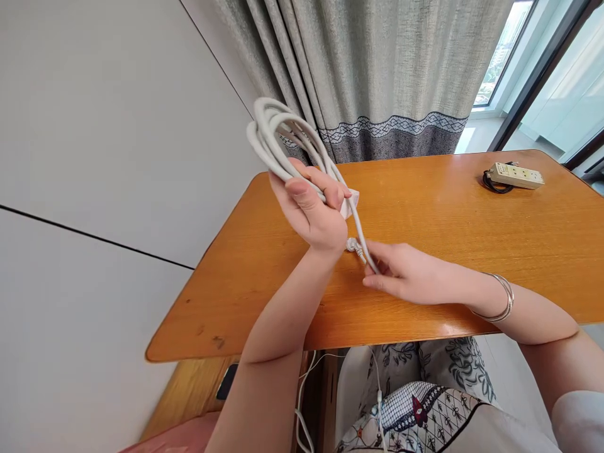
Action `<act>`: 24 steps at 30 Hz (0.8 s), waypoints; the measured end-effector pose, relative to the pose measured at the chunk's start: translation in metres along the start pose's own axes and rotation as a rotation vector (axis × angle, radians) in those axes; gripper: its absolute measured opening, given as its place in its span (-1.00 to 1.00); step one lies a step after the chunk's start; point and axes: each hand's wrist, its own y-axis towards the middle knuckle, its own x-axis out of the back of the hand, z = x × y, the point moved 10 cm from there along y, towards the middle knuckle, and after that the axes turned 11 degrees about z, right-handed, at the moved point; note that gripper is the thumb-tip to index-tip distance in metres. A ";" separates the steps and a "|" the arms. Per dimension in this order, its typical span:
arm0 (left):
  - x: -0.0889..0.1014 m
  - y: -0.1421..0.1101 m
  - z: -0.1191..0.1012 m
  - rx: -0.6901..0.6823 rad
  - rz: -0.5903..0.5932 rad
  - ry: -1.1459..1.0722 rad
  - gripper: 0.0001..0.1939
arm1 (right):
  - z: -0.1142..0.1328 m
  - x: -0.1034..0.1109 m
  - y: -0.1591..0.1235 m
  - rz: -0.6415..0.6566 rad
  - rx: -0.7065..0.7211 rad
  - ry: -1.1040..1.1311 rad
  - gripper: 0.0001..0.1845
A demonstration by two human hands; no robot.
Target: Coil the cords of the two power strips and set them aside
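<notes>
A thick white power cord [302, 129] is gathered in several loops above the table. My left hand [314, 204] is closed round the lower part of these loops. One length of the cord runs down from them to my right hand [401, 274], whose fingers are pinched on it just over the tabletop. Beside my right fingertips, a white plug [352, 244] hangs or lies near the wood; I cannot tell which. Partly hidden behind my left hand is a white block [350, 202], perhaps the end of a power strip.
The wooden table [448, 220] spans the view. A beige power strip [516, 175] with a black cord lies at its far right. Behind hangs a grey curtain [391, 63], and a white wall or cabinet panel [94, 126] stands at the left. Thin white cables [302, 402] hang below the table edge.
</notes>
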 end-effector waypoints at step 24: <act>-0.065 -0.079 0.063 0.922 1.075 0.033 -0.48 | 0.055 0.109 -0.098 -0.763 0.309 -0.513 -0.77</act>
